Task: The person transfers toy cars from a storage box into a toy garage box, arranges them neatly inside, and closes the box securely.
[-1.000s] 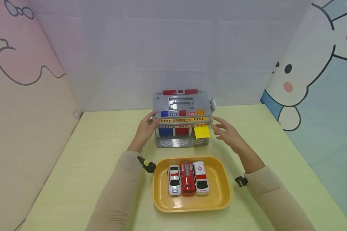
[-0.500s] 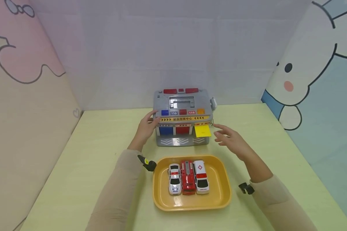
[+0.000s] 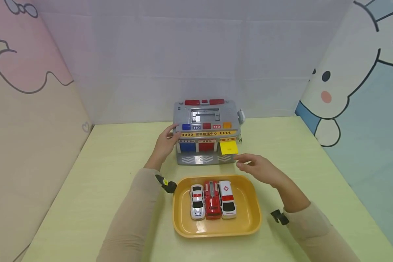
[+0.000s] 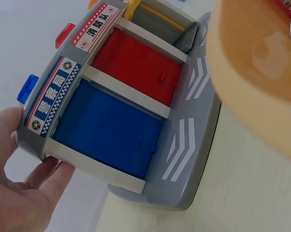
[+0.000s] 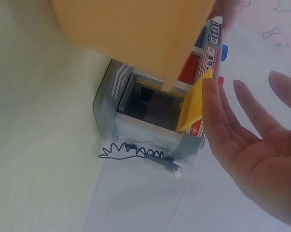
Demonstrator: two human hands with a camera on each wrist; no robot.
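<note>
Nearest the person, a shallow orange tray (image 3: 252,218) of smooth, glossy plastic with rounded corners sits on the pale green tabletop (image 3: 101,189). Three small toy vehicles lie side by side in it: a white police car (image 3: 197,202), a red fire engine (image 3: 212,200) and a white ambulance (image 3: 227,200).

Just beyond the tray, the right hand (image 3: 260,169) hovers flat and relaxed, fingers straight and holding nothing, near the front right corner of the toy garage (image 3: 206,133).

The left hand (image 3: 165,145) rests against the garage's left side, its fingers touching the wall and steadying it rather than gripping.

The garage is a boxy grey plastic station with rounded edges. Its blue door (image 4: 106,133) and red door (image 4: 135,65) are closed, while the yellow door (image 3: 229,147) is flipped up, leaving that bay open.

The step in hand seems to be moving from opening the bay to fetching a vehicle; the next move would likely call for the right hand to drop to the tray and pinch one car.
</note>
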